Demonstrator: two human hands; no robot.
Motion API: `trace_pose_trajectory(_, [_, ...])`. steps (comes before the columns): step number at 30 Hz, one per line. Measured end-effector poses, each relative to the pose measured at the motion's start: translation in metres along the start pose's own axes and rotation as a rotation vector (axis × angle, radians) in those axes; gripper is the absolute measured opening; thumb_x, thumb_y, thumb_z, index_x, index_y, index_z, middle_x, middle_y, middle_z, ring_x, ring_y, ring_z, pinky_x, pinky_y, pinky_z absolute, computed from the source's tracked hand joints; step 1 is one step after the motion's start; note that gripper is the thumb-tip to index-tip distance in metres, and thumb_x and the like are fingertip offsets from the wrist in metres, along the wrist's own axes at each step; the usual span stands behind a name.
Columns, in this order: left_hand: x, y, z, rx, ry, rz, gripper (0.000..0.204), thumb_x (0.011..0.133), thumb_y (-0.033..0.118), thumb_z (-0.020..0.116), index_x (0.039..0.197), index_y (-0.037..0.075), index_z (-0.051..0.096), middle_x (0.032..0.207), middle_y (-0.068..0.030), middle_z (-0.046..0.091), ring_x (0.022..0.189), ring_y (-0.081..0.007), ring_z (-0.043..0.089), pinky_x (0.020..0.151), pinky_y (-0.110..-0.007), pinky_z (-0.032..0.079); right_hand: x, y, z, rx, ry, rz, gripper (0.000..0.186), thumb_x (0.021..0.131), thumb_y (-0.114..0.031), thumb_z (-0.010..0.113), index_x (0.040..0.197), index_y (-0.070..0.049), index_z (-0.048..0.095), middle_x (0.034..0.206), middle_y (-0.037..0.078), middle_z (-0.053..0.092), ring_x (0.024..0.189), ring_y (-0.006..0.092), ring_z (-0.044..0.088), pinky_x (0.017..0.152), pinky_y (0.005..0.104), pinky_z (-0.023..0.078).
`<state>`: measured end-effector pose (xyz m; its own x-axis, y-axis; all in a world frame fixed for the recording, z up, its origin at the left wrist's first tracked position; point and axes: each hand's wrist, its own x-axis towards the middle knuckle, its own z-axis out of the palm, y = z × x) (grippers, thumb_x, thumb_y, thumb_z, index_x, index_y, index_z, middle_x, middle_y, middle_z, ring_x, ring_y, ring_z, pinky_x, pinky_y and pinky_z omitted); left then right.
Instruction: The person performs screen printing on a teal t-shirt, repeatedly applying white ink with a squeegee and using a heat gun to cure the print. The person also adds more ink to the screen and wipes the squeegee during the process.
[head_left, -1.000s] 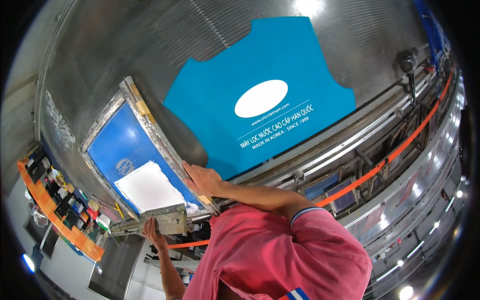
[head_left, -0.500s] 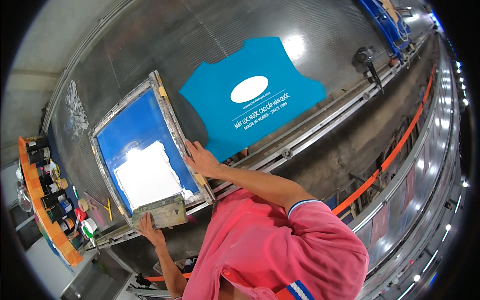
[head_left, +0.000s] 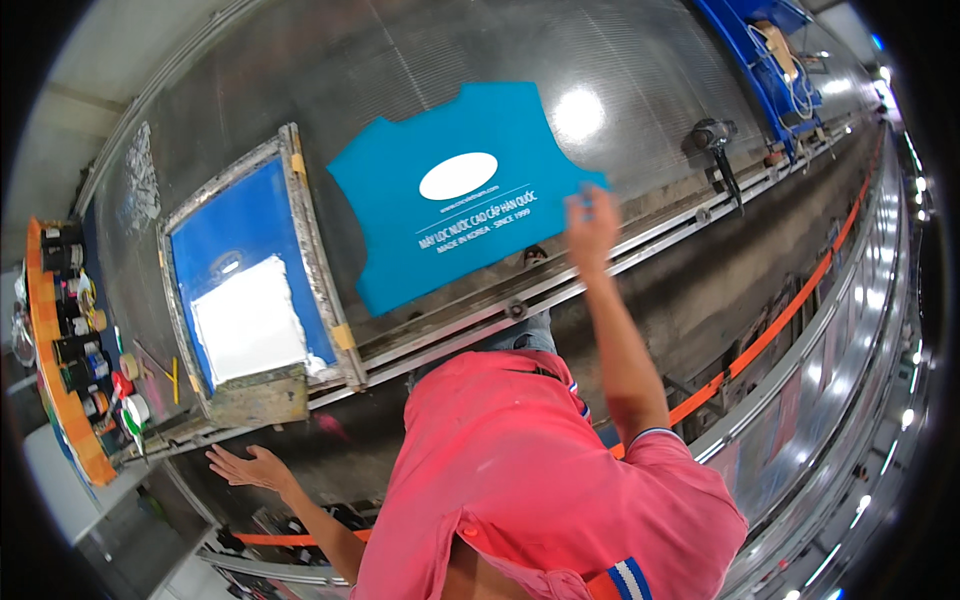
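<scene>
A teal cut fabric piece (head_left: 390,225), shaped like a shirt panel and printed with a white oval and white lettering, lies flat on the long metal table. My right hand (head_left: 592,228) is at its right corner, fingertips overlapping the cloth; motion blur hides whether they pinch it. To the left sits a screen printing frame (head_left: 318,255) with blue mesh (head_left: 225,232) and a pool of thick white ink (head_left: 245,315). A squeegee (head_left: 262,396) rests against the frame's near side, in the ink's edge. Below it my left hand (head_left: 245,468) is held open, fingers spread, touching nothing.
An orange-edged shelf (head_left: 50,340) at far left carries bottles and tape rolls. A yellow stick (head_left: 175,380) lies beside the frame. Metal rails (head_left: 450,340) run along the table's near edge. A black clamp-like device (head_left: 715,140) and blue machine (head_left: 745,60) stand at right.
My right hand has left the screen frame's edge and reached right to the fabric's corner. My left hand has let go of the squeegee and drawn back. The view has shifted slightly.
</scene>
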<state>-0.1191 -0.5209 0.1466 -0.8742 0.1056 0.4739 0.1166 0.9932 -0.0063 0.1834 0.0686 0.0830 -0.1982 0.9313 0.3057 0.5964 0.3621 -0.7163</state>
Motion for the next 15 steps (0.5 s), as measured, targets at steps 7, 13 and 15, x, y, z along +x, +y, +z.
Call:
trace_pose_trajectory(7, [-0.109, 0.235, -0.049, -0.266, -0.103, 0.052, 0.063, 0.091, 0.007, 0.066, 0.148, -0.006, 0.045, 0.157, -0.0243, 0.042, 0.15, -0.0422, 0.031, 0.125, -0.051, 0.021, 0.173, 0.283, -0.166, -0.994, 0.114, -0.109, 0.052, 0.084, -0.027, 0.074, 0.123, 0.002, 0.055, 0.119, 0.023, 0.064, 0.113, 0.0417, 0.06, 0.096, 0.0517, 0.05])
trace_pose_trajectory(13, [-0.159, 0.359, -0.073, -0.511, -0.417, 0.287, 0.051, 0.093, 0.01, 0.069, 0.141, -0.001, 0.055, 0.155, -0.019, 0.047, 0.147, -0.0401, 0.038, 0.119, -0.052, 0.031, 0.245, 0.339, -0.176, -1.089, -0.207, 0.163, 0.047, 0.083, -0.032, 0.078, 0.113, -0.001, 0.059, 0.113, 0.022, 0.066, 0.106, 0.0414, 0.066, 0.089, 0.0512, 0.055])
trace_pose_trajectory(15, [-0.162, 0.374, -0.073, -0.531, -0.445, 0.261, 0.043, 0.094, 0.009, 0.069, 0.134, -0.002, 0.061, 0.152, -0.0187, 0.051, 0.144, -0.0393, 0.042, 0.117, -0.05, 0.035, 0.262, 0.353, -0.175, -1.037, -0.214, 0.152, 0.044, 0.085, -0.032, 0.075, 0.114, -0.003, 0.061, 0.112, 0.023, 0.066, 0.106, 0.0432, 0.066, 0.089, 0.0534, 0.055])
